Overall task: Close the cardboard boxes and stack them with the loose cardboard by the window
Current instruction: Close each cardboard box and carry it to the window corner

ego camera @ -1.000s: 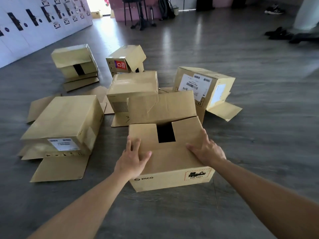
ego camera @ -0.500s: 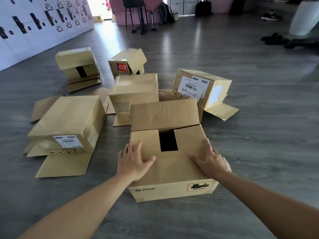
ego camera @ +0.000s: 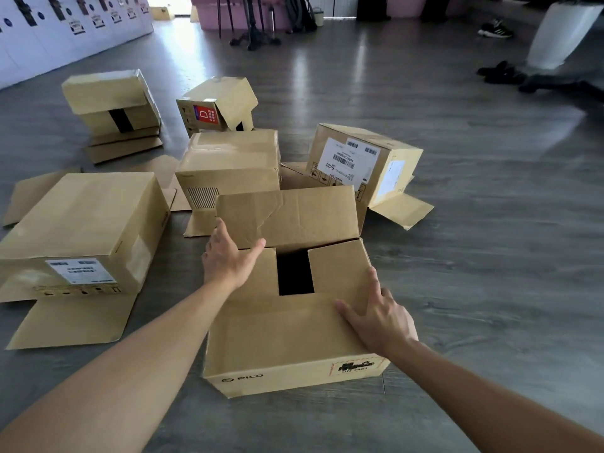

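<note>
Head view looks down on the PICO box [ego camera: 287, 348], sitting on the floor [ego camera: 474, 256] right in front of me, and I will place everything else from it. Its near flap [ego camera: 277, 322] and both side flaps are folded in, leaving a dark gap [ego camera: 295, 273] at the middle; the far flap [ego camera: 287, 214] stands up at the back edge. My right hand [ego camera: 379, 317] lies flat on the right side flap, fingers straight and slightly spread, pressing so the folded flaps do not spring up. My left hand [ego camera: 228, 253] reaches to the far flap's left end, fingers extended against its face with the thumb out, gripping nothing; I judge this is to tip it over the gap. Left of the PICO box lies a large labelled box [ego camera: 81, 223] with flaps splayed on the floor. Beyond it stand a plain box [ego camera: 232, 161] and a barcode box [ego camera: 366, 161], and farther back two more, none yet stacked.
</note>
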Demonstrator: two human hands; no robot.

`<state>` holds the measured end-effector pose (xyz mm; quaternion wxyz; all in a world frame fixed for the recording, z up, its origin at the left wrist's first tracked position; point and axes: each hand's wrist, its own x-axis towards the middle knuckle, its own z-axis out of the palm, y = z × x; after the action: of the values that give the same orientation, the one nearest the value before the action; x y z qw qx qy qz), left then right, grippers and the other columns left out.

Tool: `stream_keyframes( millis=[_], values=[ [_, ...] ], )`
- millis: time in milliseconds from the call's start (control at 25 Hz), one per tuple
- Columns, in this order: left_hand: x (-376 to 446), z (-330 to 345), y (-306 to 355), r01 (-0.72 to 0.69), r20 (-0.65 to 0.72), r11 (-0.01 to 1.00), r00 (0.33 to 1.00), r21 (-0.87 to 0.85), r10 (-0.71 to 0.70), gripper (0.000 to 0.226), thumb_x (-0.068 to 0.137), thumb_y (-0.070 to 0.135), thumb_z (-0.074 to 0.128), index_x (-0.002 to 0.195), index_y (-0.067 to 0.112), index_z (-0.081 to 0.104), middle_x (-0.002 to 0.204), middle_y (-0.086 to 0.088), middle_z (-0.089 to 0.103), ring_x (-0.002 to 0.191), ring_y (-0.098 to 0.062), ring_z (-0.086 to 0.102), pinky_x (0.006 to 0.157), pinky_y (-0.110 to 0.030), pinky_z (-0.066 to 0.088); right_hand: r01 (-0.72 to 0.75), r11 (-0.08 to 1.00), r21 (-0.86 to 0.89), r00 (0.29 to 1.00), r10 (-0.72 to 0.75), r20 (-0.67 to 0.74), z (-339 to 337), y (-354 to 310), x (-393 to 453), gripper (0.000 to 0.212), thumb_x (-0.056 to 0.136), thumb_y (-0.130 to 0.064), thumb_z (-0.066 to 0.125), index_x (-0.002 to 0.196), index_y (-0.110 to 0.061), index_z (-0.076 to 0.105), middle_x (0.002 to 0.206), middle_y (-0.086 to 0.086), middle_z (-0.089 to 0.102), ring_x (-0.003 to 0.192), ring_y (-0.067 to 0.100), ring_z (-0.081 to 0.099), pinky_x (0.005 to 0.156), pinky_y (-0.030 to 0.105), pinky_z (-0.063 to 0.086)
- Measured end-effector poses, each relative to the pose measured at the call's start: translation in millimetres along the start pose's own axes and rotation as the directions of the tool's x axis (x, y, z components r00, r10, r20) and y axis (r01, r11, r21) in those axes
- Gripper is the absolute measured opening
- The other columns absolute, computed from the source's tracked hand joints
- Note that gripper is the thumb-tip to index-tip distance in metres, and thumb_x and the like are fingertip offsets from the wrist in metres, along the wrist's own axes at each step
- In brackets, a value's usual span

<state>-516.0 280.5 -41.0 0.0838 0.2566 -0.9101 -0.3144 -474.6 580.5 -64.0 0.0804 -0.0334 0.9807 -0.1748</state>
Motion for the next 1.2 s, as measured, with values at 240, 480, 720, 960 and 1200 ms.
stream_keyframes(
  millis=[240,480,720,960,1200],
  values=[
    [-8,-17,9,-0.112,-0.294,0.965,0.955,-0.236,0.039,0.107,0.081,0.058,0.073,0.160,0.020,0.011,0.158,-0.014,0.031,0.138,-0.032,0.042,0.110,-0.047,0.038,0.023,1.000,0.020,1.000,-0.023,0.011,3,2,6,0.108,0.074,-0.092,0.024,0.153,-0.030,-0.016,0.131,0.008,0.052,0.100,0.031,0.065,0.082,0.044,0.055],
    [-62,-33,-6,-0.216,-0.231,0.960,0.939,0.180,0.255,0.065,0.082,0.064,0.063,0.134,0.028,0.051,0.133,-0.013,0.047,0.119,-0.033,0.052,0.091,-0.044,0.049,0.128,0.978,0.165,0.962,-0.082,-0.260,6,-2,-1,0.124,0.074,-0.087,0.047,0.152,-0.024,-0.027,0.158,0.010,0.017,0.118,0.034,0.056,0.073,0.045,0.059],
    [-101,-21,-31,-0.334,0.160,0.692,0.939,0.640,0.305,0.088,0.085,0.085,0.015,0.158,0.037,0.020,0.168,-0.010,-0.004,0.154,-0.034,-0.002,0.122,-0.054,0.005,0.159,0.986,0.050,0.952,-0.140,-0.273,2,-4,-2,0.111,0.081,-0.079,0.043,0.153,-0.030,-0.026,0.165,0.003,-0.016,0.150,0.033,0.009,0.096,0.051,0.052],
    [-116,0,-27,-0.426,0.324,0.670,0.904,0.608,0.281,0.100,0.076,0.087,-0.010,0.158,0.030,-0.015,0.165,-0.009,-0.021,0.152,-0.031,-0.021,0.122,-0.055,-0.010,0.248,0.964,-0.101,0.966,-0.253,-0.047,0,-3,9,0.089,0.089,-0.075,0.027,0.154,-0.036,-0.019,0.162,-0.006,-0.028,0.152,0.025,-0.015,0.120,0.051,0.021],
    [-115,11,-29,-0.429,0.334,0.700,0.900,0.571,0.279,0.096,0.079,0.086,-0.011,0.158,0.032,-0.014,0.166,-0.005,-0.018,0.153,-0.027,-0.017,0.123,-0.052,-0.008,0.218,0.973,-0.078,0.975,-0.214,0.057,1,-3,14,0.081,0.091,-0.075,0.028,0.158,-0.034,0.005,0.164,-0.012,-0.017,0.151,0.022,0.005,0.115,0.048,0.034]
  ],
)
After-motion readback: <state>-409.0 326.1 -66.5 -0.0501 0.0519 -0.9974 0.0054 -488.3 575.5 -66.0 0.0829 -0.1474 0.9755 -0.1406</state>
